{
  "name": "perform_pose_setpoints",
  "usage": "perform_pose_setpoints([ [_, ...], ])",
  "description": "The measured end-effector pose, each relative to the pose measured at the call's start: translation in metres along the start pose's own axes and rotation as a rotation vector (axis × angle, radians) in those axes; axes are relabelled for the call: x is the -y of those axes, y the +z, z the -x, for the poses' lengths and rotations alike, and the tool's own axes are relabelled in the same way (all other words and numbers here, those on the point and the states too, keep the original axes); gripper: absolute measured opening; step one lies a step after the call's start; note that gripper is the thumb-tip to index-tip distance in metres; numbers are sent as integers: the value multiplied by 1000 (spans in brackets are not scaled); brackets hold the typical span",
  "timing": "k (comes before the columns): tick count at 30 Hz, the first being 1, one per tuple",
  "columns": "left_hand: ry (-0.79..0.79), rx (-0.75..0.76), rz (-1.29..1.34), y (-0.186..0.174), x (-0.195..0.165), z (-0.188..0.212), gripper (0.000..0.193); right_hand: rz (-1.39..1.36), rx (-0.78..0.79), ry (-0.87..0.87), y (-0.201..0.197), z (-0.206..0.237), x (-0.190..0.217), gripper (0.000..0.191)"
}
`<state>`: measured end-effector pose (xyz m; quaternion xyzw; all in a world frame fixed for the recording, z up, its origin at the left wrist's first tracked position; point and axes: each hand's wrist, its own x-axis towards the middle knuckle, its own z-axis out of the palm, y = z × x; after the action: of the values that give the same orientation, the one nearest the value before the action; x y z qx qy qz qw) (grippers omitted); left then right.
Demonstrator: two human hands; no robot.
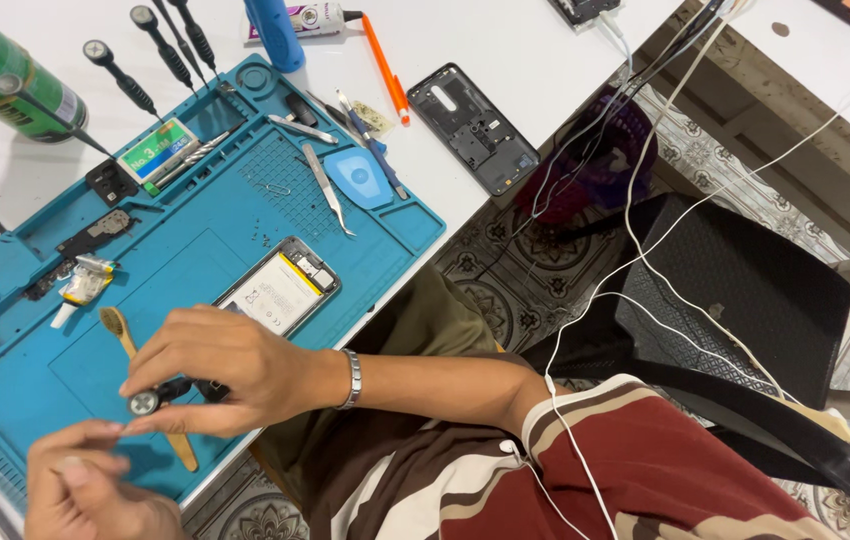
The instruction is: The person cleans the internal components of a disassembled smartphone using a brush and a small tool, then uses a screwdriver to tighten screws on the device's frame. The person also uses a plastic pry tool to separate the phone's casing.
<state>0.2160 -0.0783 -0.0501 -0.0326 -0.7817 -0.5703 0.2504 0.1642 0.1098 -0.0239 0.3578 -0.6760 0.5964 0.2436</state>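
Note:
My right hand, with a metal bracelet on the wrist, is shut on a short black screwdriver whose round silver end cap points toward my left hand. My left hand is blurred at the bottom left, fingertips curled just under that end; whether it holds anything is unclear. Both hands hover over the near edge of a blue work mat. Just beyond my right hand lies an opened phone with its white battery showing. A wooden-handled brush runs under my hands.
On the mat lie tweezers, a blue pick, a small glue tube and black phone parts. Behind it are several screwdrivers, a green can, an orange tool and a phone back cover. White cables cross a black chair.

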Motion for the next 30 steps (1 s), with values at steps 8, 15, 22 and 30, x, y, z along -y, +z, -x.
perform_pose_setpoints([
  [8, 173, 55, -138, -9, 19, -1, 63, 0, -25, 18, 0, -1, -1, 35],
  [15, 68, -45, -98, -3, 13, 9, 55, 75, -165, 179, 0, 3, 1, 27],
  [22, 122, -23, -11, 5, -13, -6, 44, -329, -413, 540, -29, -6, -23, 19],
  [30, 140, 127, -195, 7, -46, -28, 17, -341, -393, 514, -40, -8, -25, 19],
])
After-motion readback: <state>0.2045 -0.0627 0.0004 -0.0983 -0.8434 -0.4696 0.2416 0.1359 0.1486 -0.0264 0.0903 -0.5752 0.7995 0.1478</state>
